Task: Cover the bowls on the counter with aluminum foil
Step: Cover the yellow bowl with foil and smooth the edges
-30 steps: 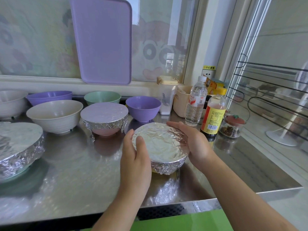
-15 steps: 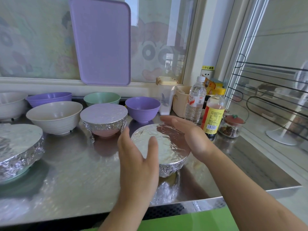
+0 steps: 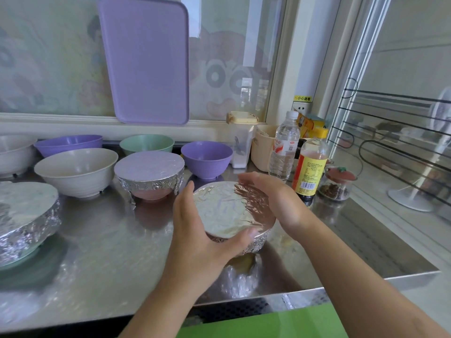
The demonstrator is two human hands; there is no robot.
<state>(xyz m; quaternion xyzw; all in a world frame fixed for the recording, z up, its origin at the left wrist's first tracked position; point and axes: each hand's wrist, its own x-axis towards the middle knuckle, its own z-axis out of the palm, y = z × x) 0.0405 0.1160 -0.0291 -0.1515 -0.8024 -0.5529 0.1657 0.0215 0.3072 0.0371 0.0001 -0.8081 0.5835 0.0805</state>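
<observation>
both hands cup the round foiled bowl (image 3: pixel 231 211) on the steel counter (image 3: pixel 97 252): left hand (image 3: pixel 195 242) fingers curled round its crinkled rim, right hand (image 3: pixel 275 201) likewise. behind it, another foiled bowl (image 3: pixel 148 174), then a smooth purple bowl (image 3: pixel 207 158).

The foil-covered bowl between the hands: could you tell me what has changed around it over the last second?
The left hand slid from the bowl's left side round to its near rim, thumb now hooked along the front edge. The right hand stayed cupped on the right side. The foil-covered bowl shifted slightly; the other covered bowl and the open bowls did not.
</observation>
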